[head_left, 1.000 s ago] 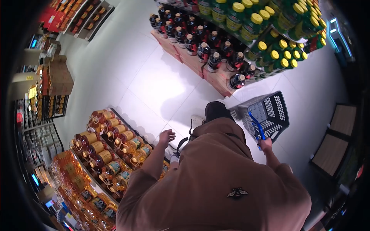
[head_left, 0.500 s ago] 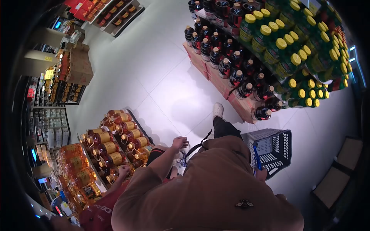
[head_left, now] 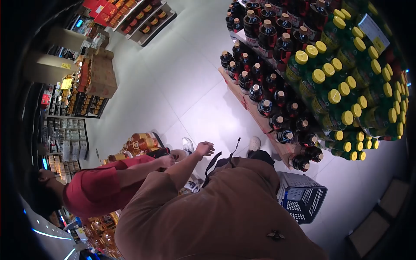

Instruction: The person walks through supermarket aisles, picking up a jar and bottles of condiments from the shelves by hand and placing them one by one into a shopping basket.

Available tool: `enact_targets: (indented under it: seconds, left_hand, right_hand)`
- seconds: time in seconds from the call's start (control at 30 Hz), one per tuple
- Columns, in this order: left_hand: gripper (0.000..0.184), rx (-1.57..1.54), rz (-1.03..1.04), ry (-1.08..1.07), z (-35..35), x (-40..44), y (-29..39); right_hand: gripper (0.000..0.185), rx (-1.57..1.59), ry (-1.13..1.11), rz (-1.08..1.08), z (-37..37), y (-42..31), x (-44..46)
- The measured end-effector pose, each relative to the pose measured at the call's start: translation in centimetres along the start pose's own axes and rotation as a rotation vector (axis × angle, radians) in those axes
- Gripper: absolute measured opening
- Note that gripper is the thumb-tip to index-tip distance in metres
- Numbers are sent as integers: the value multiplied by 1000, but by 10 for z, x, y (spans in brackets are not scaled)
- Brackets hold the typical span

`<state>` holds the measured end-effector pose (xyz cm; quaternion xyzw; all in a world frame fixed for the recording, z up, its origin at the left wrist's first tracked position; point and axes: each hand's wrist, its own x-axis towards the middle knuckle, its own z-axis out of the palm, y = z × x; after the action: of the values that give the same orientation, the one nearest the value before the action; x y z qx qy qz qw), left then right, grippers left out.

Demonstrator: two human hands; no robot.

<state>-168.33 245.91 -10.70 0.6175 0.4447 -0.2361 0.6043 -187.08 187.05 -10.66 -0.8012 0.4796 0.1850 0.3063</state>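
Observation:
My left hand (head_left: 205, 149) is out in front of my body, over the pale floor. Its fingers are loosely extended, and it holds nothing. A grey shopping basket (head_left: 302, 181) with perforated walls is at my right side, tilted so that its inside shows. A bit of its blue handle (head_left: 284, 203) appears beside my brown shirt. My right hand is hidden behind my body. Ahead on the right, dark bottles with tan caps (head_left: 265, 107) stand in rows nearest to me.
Green bottles with yellow caps (head_left: 333, 96) are stacked at the right, with a price sign (head_left: 374, 34) above. A person in a red shirt (head_left: 93, 184) is close on my left, beside amber bottles (head_left: 141, 143). Cartons (head_left: 102, 73) and shelves line the left side.
I have moved forward; the bottle displays appear nearer. The red-shirted person now shows more fully on my left, covering amber bottles. My right hand, earlier at the basket's blue handle, is now out of sight.

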Motion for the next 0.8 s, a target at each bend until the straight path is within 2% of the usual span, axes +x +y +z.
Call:
enact_targets:
  seconds: [0.2,0.37,0.43,0.63,0.73,0.8]
  left_hand:
    - [27,7,66,-106,23,39,79]
    - [29,106,16,-137,21,66,106]
    - [29,122,5,-149,27,82,121]
    - [30,161,10,-200,-4,115,142]
    - [31,175,13,-223,-17,136,161]
    - [31,188,24,-232,-44,145,168]
  right_hand:
    - [15,156,-76,123,-8,-54,-17]
    - [12,250,-113,137,4,-102,-53]
    - [14,271,-50,168,13,-119,-51]
    - [19,337,4,317,57,-147,-83]
    - [21,382,-57,325,70,-169,-82]
    - [21,334,-28,274,99,-158,-85]
